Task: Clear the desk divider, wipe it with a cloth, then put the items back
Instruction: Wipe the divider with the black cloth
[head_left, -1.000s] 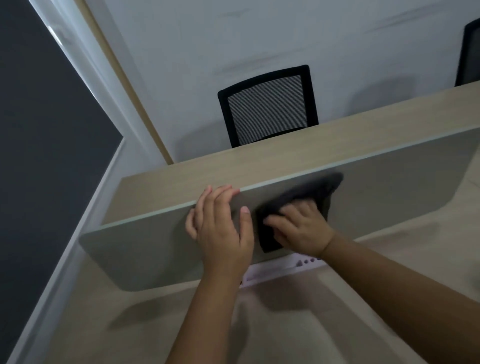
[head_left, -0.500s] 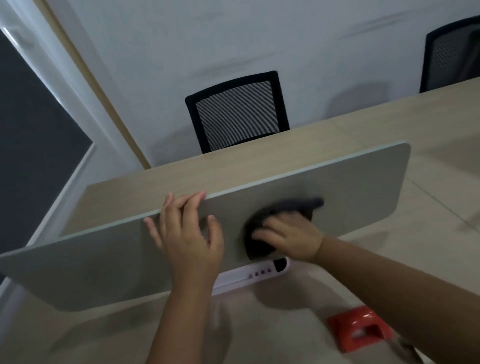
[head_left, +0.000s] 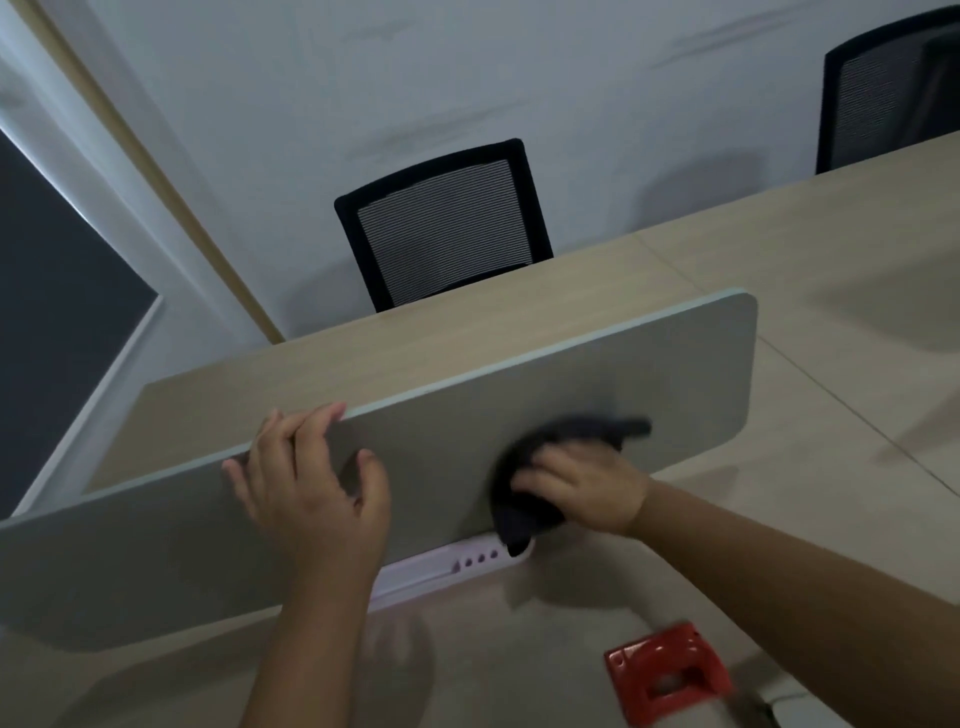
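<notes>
The grey desk divider (head_left: 649, 374) stands upright across the wooden desk (head_left: 779, 270), with nothing on its face. My left hand (head_left: 311, 483) grips its top edge left of centre, fingers hooked over the rim and thumb on the near face. My right hand (head_left: 582, 488) presses a dark cloth (head_left: 524, 499) flat against the divider's near face, low and right of centre. Part of the cloth trails up and right, blurred.
A white power strip (head_left: 447, 566) lies at the divider's foot. A red plastic object (head_left: 667, 670) sits on the desk near my right forearm. Two black mesh chairs (head_left: 447, 223) (head_left: 893, 88) stand behind the desk. A wall and dark panel close the left side.
My right hand and the cloth have slid right and lower along the divider's face. My view has shifted right, bringing the divider's right end and the red object into sight.
</notes>
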